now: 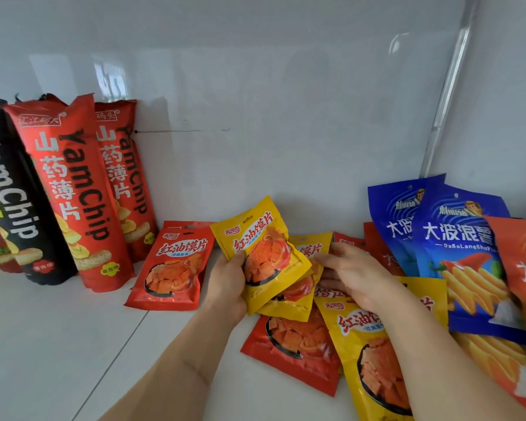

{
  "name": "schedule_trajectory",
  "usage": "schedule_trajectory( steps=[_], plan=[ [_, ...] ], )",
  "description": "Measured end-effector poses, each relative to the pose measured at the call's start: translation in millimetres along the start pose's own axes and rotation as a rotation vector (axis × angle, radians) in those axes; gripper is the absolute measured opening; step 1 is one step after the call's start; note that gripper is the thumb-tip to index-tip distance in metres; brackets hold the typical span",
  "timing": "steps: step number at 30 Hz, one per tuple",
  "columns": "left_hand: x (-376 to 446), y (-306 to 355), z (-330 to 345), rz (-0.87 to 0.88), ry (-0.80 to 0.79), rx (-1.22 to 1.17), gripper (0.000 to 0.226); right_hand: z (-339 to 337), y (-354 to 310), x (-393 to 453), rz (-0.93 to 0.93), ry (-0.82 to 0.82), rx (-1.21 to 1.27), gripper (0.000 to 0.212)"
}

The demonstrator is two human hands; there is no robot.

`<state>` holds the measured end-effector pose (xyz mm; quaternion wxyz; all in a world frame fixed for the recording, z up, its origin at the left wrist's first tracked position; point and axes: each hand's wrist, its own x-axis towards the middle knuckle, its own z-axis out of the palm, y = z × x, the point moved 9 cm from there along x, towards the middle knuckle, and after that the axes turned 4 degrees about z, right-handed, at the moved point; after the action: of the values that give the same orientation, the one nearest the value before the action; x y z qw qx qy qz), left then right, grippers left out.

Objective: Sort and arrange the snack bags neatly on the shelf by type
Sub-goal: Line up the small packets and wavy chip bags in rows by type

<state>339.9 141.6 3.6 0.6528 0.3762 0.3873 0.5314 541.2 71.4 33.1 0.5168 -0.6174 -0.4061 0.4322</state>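
At the far left of the shelf (58, 344), well left of the raised yellow bag, tall YamChip bags stand upright against the back wall: a black one (16, 192), then two red ones (76, 192) and (125, 177). Just left of the yellow bag, a small red chili-chip bag (170, 265) leans back, alone.

The left hand (225, 287) is clamped on the yellow chili-chip bag (261, 253), thumb on its front and fingers behind, and a second yellow bag (292, 302) sits stacked beneath it in the same grasp. Right of the yellow bag, the right hand (353, 278) reaches into the loose pile with fingers partly curled at the edge of another packet; whether it pinches that packet cannot be told. Below and right of the yellow bag lie a flat red bag (295, 344) and another yellow one (371, 360). Farther right, blue wave-chip bags (456, 253) lean in a heap, with an orange-red bag (523, 268) at the edge.

The step in hand appears to be gathering the yellow packets into one stack. Doing it well means squaring their edges with all faces forward, drawing each new bag out from under its neighbours without dragging red ones along, then standing the set beside the leaning red bag with a clear break between colours.
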Motion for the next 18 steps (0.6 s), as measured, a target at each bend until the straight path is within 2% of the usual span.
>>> schedule_trajectory(
  steps=[3,6,9,13,15,18],
  plan=[
    [-0.3,4.3,1.2,0.033,-0.007,-0.001,0.023,2.6,1.8,-4.4,0.047,0.01,0.041,0.017],
    [2.4,16.6,-4.7,0.107,0.026,0.034,0.022,-8.8,-2.8,-6.3,0.03,0.091,0.22,0.015],
    [7.5,40.1,-22.1,0.257,0.129,0.132,0.019,-31.0,-4.7,-7.6,-0.008,0.278,0.349,0.015],
    [3.9,63.2,-40.2,0.381,0.254,0.216,0.017,-58.6,-9.9,-16.3,-0.09,0.522,0.349,0.019],
    [0.0,67.1,-39.0,0.409,0.26,0.255,0.016,-60.5,-16.7,-20.2,-0.136,0.532,0.355,0.024],
    [-1.5,62.3,-25.4,0.371,0.149,0.195,0.016,-41.9,-31.4,-19.1,-0.209,0.413,0.24,0.03]
  ],
)
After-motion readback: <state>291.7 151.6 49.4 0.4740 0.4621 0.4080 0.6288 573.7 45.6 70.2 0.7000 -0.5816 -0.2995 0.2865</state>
